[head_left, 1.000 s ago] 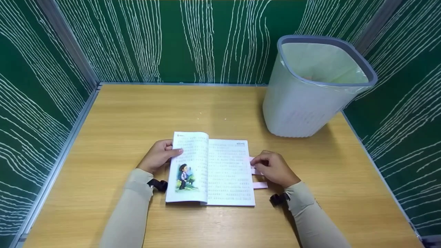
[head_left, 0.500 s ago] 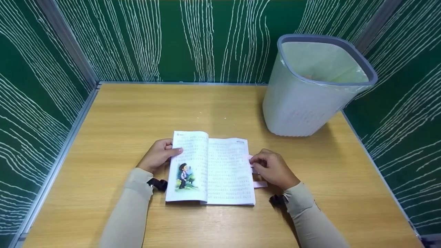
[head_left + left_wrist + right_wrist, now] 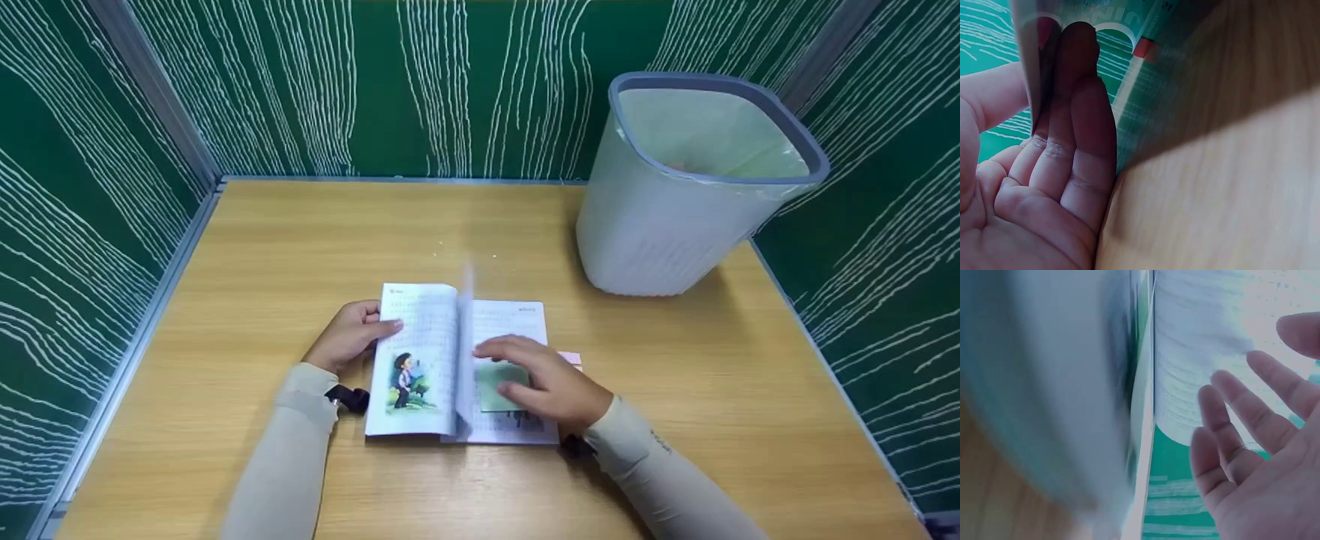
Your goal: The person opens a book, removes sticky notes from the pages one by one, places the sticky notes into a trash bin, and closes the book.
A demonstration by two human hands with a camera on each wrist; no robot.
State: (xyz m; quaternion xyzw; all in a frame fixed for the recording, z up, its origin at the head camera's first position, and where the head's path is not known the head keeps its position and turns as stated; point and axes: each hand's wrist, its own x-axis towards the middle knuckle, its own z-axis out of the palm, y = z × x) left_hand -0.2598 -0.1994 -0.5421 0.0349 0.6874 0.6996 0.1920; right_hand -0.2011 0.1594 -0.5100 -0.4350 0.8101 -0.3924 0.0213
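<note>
An open book (image 3: 420, 307) with printed text and a picture of a figure in a dark hat lies on the wooden table. My left hand (image 3: 345, 337) grips its left side, thumb on the page and fingers behind the cover, as the left wrist view also shows. Near the spine a leaf (image 3: 464, 360) stands upright, blurred. My right hand (image 3: 551, 379) is over the right page, its fingers (image 3: 1252, 410) spread and loosely bent with nothing between them. Partly under that hand a green paper square (image 3: 493, 394) lies on the page. A pink tab (image 3: 571, 358) sticks out at the right edge.
A pale bin (image 3: 652, 240) with a grey rim and a liner bag stands at the back right of the table (image 3: 337, 232). Green panels (image 3: 375, 90) with white wavy lines enclose the back and sides. Tiny white specks lie behind the book.
My right hand has left the book's right edge and moved left over the page. A leaf has swung up toward the spine, uncovering the green paper square. The left hand keeps its grip.
</note>
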